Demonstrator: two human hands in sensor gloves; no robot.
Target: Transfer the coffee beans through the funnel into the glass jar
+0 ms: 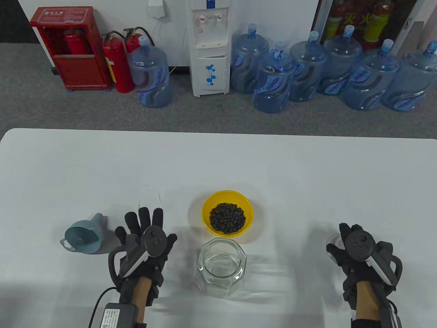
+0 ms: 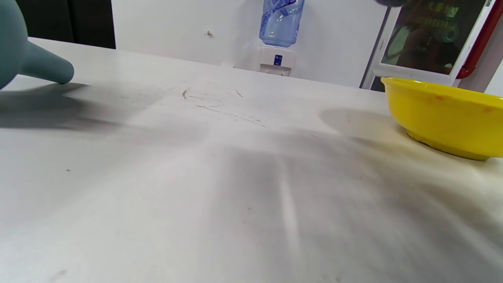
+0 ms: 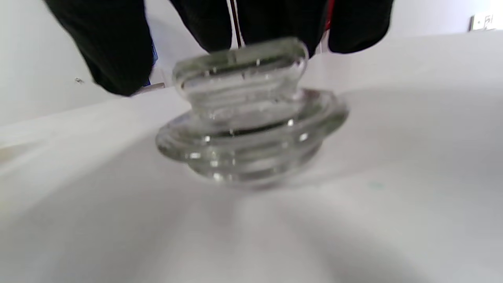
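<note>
A yellow bowl (image 1: 208, 202) of coffee beans (image 1: 227, 218) stands mid-table, with an open, empty glass jar (image 1: 222, 266) just in front of it. A blue-grey funnel (image 1: 83, 237) lies on its side to the left; its spout shows in the left wrist view (image 2: 43, 65), as does the bowl (image 2: 444, 118). My left hand (image 1: 146, 232) lies flat and empty, fingers spread, between funnel and jar. My right hand (image 1: 344, 239) curls over the glass lid (image 1: 332, 239) at the right. In the right wrist view the lid (image 3: 251, 118) rests on the table with my fingers (image 3: 275, 27) around its knob; the thumb stands slightly apart.
The white table (image 1: 307, 177) stretches wide behind the bowl. Beyond its far edge stand several water bottles (image 1: 273, 82), a dispenser (image 1: 209, 48) and fire extinguishers (image 1: 117, 65) on the floor.
</note>
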